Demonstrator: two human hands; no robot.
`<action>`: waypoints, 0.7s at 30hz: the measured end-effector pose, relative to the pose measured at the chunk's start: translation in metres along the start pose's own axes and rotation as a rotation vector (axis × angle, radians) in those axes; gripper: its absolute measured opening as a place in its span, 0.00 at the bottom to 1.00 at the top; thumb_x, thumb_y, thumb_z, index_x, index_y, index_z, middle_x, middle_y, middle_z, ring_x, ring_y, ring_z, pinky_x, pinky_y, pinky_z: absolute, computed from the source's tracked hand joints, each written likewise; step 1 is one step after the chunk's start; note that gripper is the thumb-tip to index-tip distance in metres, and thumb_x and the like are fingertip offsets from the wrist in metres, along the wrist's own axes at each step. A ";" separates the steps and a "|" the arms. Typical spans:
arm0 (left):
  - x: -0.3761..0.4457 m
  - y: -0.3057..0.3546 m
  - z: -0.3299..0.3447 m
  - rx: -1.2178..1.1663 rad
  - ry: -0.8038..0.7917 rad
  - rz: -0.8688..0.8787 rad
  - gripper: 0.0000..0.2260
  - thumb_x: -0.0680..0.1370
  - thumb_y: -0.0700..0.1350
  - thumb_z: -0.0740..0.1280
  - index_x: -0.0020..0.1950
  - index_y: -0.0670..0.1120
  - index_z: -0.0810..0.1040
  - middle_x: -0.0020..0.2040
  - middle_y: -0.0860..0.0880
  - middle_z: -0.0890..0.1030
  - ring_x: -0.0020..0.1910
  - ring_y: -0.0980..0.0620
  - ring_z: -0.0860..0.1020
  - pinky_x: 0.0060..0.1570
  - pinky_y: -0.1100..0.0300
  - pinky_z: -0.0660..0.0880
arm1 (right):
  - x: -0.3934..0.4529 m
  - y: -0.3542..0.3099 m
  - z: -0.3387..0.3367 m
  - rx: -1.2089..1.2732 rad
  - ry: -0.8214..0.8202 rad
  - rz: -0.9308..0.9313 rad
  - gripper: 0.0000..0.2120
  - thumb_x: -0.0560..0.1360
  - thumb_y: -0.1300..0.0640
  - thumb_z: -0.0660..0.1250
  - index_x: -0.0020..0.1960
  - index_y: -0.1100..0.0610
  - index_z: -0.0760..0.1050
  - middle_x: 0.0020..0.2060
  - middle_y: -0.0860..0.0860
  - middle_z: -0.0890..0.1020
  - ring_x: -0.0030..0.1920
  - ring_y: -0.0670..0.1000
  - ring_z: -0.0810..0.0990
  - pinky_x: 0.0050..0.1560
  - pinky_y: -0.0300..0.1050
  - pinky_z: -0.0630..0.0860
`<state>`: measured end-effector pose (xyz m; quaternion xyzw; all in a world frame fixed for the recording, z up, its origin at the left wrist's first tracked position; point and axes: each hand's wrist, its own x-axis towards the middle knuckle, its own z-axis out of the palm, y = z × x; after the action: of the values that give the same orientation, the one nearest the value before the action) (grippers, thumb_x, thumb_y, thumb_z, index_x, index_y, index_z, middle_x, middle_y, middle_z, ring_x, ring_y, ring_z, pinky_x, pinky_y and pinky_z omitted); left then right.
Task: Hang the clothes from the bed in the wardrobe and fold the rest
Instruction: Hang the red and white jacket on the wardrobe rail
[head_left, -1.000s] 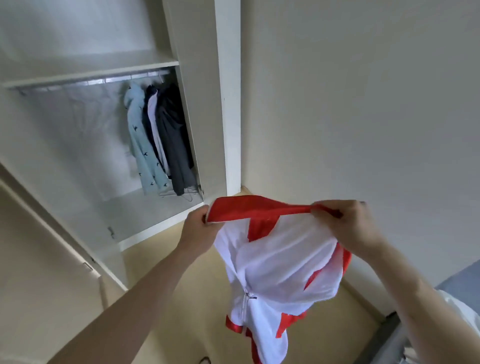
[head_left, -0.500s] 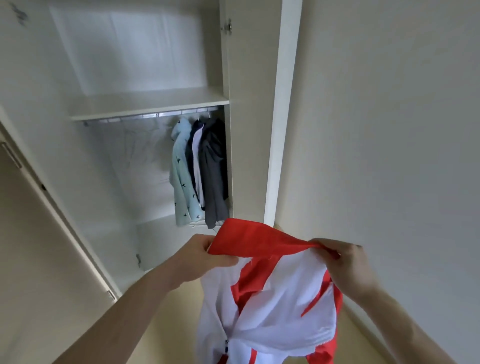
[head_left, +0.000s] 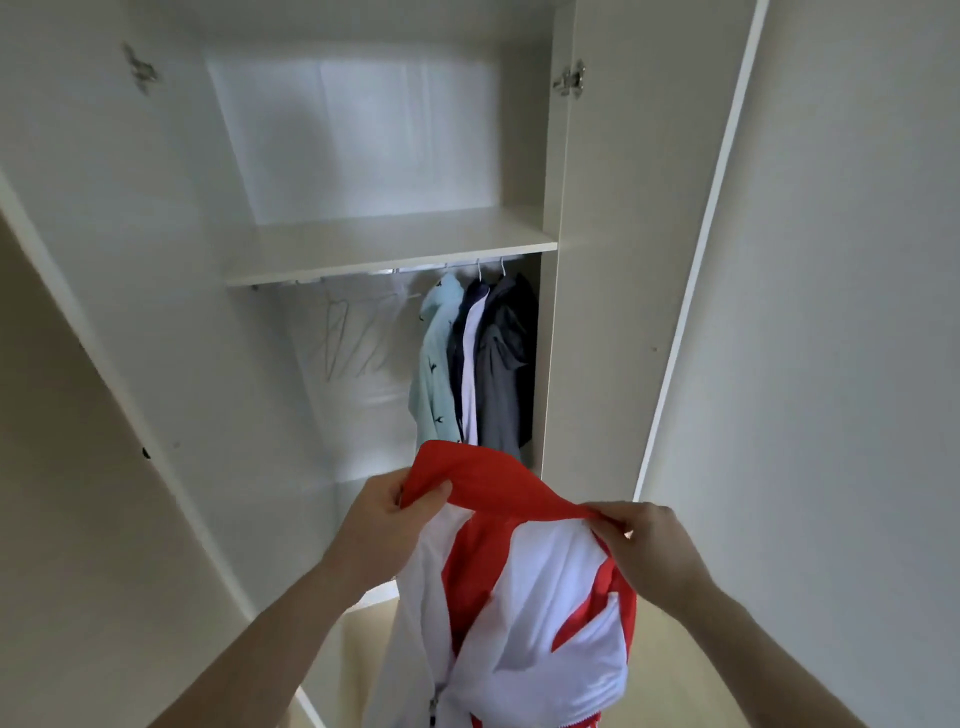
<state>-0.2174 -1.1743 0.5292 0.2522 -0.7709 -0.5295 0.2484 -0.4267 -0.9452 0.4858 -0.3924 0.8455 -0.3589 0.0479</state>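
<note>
Red-and-white jacket (head_left: 524, 597): below and in front of wardrobe rail (head_left: 363, 278), collar stretched between left hand (head_left: 387, 512) and right hand (head_left: 641, 545), fingers pinching red fabric, presumably opened for a spare hanger (head_left: 345, 332).

Left hand (head_left: 387, 512) and right hand (head_left: 649, 545) each pinch the red collar of a red-and-white jacket (head_left: 519, 613), held before the open wardrobe (head_left: 389, 241). Three garments (head_left: 475, 364) hang at the rail's right end; empty hangers (head_left: 353, 332) hang left of them.
</note>
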 end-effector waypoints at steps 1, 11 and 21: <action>0.011 -0.001 -0.004 -0.014 -0.001 -0.017 0.17 0.81 0.48 0.71 0.33 0.49 0.77 0.30 0.55 0.70 0.32 0.57 0.67 0.34 0.68 0.66 | 0.016 -0.001 0.007 0.000 -0.020 0.006 0.17 0.82 0.51 0.65 0.56 0.25 0.76 0.44 0.30 0.85 0.44 0.39 0.84 0.48 0.41 0.81; 0.128 -0.020 -0.033 0.077 0.098 -0.055 0.07 0.82 0.48 0.69 0.49 0.50 0.87 0.46 0.38 0.84 0.43 0.51 0.82 0.50 0.55 0.79 | 0.189 0.014 0.085 -0.051 -0.453 -0.040 0.12 0.81 0.49 0.65 0.60 0.44 0.85 0.55 0.42 0.86 0.48 0.42 0.81 0.53 0.37 0.75; 0.197 -0.042 -0.080 0.150 0.366 -0.168 0.12 0.82 0.46 0.69 0.44 0.59 0.86 0.38 0.57 0.86 0.37 0.61 0.83 0.37 0.74 0.73 | 0.367 -0.031 0.163 0.231 -0.561 -0.070 0.13 0.78 0.51 0.71 0.63 0.48 0.80 0.46 0.39 0.84 0.38 0.39 0.81 0.43 0.33 0.76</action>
<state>-0.3080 -1.3706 0.5378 0.4252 -0.7265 -0.4348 0.3199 -0.6005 -1.3078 0.4587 -0.4970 0.7389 -0.3315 0.3115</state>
